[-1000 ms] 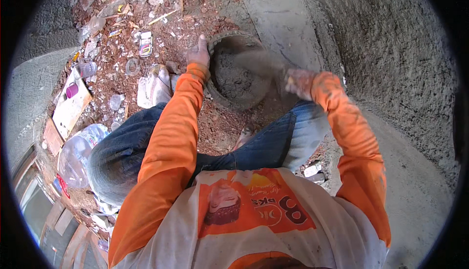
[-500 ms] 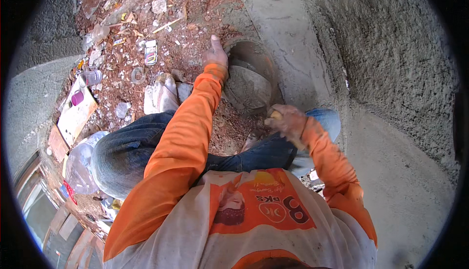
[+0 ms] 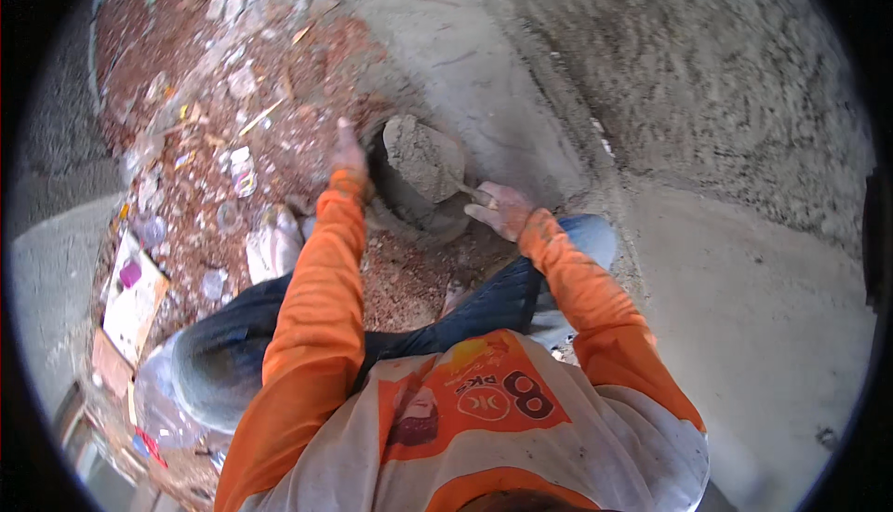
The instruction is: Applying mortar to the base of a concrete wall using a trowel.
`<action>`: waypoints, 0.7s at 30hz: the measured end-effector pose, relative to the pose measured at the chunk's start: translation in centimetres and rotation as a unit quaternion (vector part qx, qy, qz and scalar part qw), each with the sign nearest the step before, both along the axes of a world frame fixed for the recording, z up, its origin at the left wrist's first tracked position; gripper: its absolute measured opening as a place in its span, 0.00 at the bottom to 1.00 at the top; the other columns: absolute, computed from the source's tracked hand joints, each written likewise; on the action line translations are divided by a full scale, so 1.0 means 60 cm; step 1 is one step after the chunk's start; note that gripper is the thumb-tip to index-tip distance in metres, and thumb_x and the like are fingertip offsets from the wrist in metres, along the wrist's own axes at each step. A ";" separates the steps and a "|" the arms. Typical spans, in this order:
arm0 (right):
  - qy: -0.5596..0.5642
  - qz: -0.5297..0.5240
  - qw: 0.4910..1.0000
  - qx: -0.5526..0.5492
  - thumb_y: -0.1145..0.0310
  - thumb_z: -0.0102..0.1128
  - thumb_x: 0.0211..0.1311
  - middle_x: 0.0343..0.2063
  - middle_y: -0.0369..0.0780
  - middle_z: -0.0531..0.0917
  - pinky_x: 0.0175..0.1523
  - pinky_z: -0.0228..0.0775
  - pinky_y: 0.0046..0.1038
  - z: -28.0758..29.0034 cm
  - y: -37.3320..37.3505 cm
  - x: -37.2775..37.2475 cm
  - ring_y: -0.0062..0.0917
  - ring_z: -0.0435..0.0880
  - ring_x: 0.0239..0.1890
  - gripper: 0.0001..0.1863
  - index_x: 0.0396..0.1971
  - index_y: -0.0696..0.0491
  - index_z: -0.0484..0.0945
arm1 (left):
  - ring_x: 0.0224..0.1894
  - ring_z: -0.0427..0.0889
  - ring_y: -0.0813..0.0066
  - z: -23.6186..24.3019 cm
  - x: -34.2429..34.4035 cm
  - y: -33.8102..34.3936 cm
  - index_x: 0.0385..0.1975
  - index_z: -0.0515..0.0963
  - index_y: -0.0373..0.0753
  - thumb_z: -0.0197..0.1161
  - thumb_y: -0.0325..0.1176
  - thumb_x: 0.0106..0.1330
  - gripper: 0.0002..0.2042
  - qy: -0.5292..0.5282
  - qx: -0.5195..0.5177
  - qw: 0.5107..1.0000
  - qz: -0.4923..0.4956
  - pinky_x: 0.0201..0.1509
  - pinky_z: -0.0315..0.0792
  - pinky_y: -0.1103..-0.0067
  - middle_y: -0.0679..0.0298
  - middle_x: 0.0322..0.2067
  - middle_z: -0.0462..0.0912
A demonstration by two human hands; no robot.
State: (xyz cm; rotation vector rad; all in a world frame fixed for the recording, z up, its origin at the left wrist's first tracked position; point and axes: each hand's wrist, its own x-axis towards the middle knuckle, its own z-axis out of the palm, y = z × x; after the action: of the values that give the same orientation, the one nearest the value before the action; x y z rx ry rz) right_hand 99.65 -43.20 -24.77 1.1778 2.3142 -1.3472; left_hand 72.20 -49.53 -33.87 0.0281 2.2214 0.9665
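A round, dark, mortar-smeared bucket sits on the ground in front of me. My left hand holds its left side, thumb pointing away from me, with the fingers mostly hidden against the wall. My right hand is closed round the handle of a trowel at the bucket's right rim. The blade lies over the bucket's mouth, bearing a heap of wet grey mortar. Much of the bucket's inside is hidden beneath the blade.
Rough grey plaster covers the wall at the right, with a smooth cement strip along its foot. Red soil with rubble lies at the left. A white board and a clear plastic container lie beside my left knee.
My right hand has moved from beside my right knee up to the bucket. The trowel now shows over its mouth, loaded with mortar. My left hand stays on the bucket; the view has shifted.
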 end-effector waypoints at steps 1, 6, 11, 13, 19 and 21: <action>-0.033 -0.014 0.998 0.045 0.55 0.59 0.50 0.26 0.45 0.77 0.38 0.65 0.35 -0.002 0.007 0.000 0.40 0.74 0.31 0.17 0.33 0.53 0.74 | 0.46 0.73 0.46 0.002 -0.002 -0.001 0.34 0.75 0.23 0.35 0.65 0.58 0.41 -0.003 0.006 1.000 -0.014 0.49 0.63 0.64 0.37 0.36 0.75; -0.032 -0.076 0.956 0.280 0.56 0.60 0.51 0.28 0.46 0.79 0.39 0.68 0.37 -0.025 0.073 0.009 0.42 0.77 0.34 0.18 0.36 0.55 0.74 | 0.36 0.77 0.51 0.039 0.010 0.002 0.30 0.75 0.23 0.39 0.62 0.60 0.37 0.059 0.041 0.992 -0.107 0.43 0.65 0.65 0.41 0.28 0.78; -0.146 -0.103 0.957 0.229 0.51 0.56 0.52 0.31 0.46 0.79 0.43 0.68 0.37 0.044 0.102 0.025 0.42 0.77 0.37 0.21 0.38 0.51 0.75 | 0.28 0.72 0.65 0.068 0.020 -0.019 0.27 0.75 0.23 0.44 0.60 0.61 0.35 0.020 0.118 0.992 -0.025 0.36 0.67 0.69 0.50 0.24 0.78; -0.096 -0.063 0.981 0.156 0.50 0.55 0.52 0.31 0.46 0.79 0.44 0.67 0.37 0.098 0.080 0.017 0.41 0.77 0.38 0.21 0.38 0.50 0.75 | 0.28 0.69 0.70 0.051 -0.016 -0.030 0.29 0.77 0.27 0.45 0.60 0.60 0.33 0.041 0.067 0.996 -0.033 0.36 0.67 0.73 0.61 0.26 0.77; 0.174 0.196 0.956 -0.130 0.59 0.56 0.56 0.18 0.35 0.76 0.26 0.67 0.26 0.133 0.094 -0.021 0.21 0.73 0.19 0.14 0.33 0.55 0.76 | 0.35 0.75 0.63 -0.087 -0.110 -0.115 0.38 0.74 0.25 0.42 0.63 0.58 0.37 -0.110 0.183 0.964 0.156 0.42 0.67 0.72 0.52 0.33 0.78; 0.075 0.088 0.958 -0.264 0.54 0.58 0.53 0.20 0.37 0.76 0.30 0.67 0.27 0.091 0.152 -0.020 0.22 0.74 0.23 0.19 0.33 0.55 0.76 | 0.38 0.75 0.60 -0.124 -0.127 -0.121 0.38 0.73 0.22 0.41 0.65 0.56 0.40 -0.038 0.143 0.981 0.128 0.45 0.66 0.71 0.46 0.34 0.78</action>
State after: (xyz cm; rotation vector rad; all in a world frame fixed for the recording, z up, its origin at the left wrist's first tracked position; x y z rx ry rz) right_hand 98.47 -34.10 -19.28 0.7058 1.8984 -1.8735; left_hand 64.58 -56.77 -41.28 -0.1662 2.0315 1.3992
